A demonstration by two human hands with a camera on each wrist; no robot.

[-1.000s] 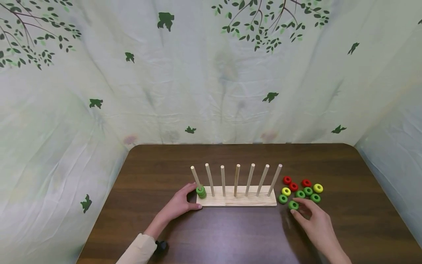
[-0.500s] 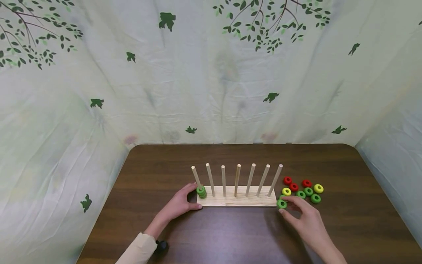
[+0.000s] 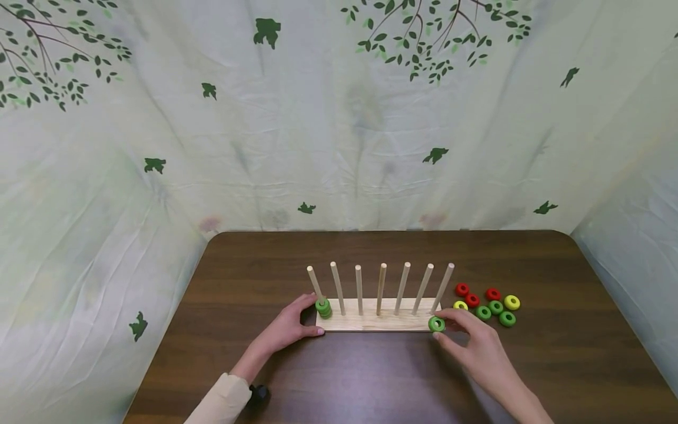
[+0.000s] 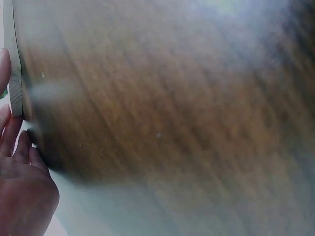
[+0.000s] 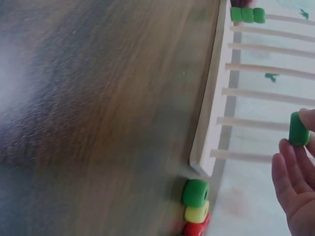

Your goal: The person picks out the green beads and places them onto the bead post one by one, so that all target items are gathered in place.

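A pale wooden peg rack (image 3: 381, 322) with a row of upright pegs lies across the table. My left hand (image 3: 288, 325) holds its left end, thumb at the near corner and fingers at the far side. Three green rings (image 5: 247, 15) are stacked on the leftmost peg, clearest in the right wrist view. Between thumb and fingertips my right hand (image 3: 477, 350) pinches another green ring (image 5: 298, 129), raised above the table. In the head view that ring overlaps the rack's right end, its hole facing the camera. The other pegs carry no rings.
Right of the rack lie loose rings: several green (image 3: 507, 319), red (image 3: 492, 294) and yellow (image 3: 511, 302). The right hand covers part of this group in the head view. Brown tabletop (image 3: 371, 377) stretches in front of the rack, and a leaf-printed cloth (image 3: 339, 147) hangs behind.
My right hand has moved left with the green ring, from beside the loose rings to over the rack's right end. The left hand and rack stay put.
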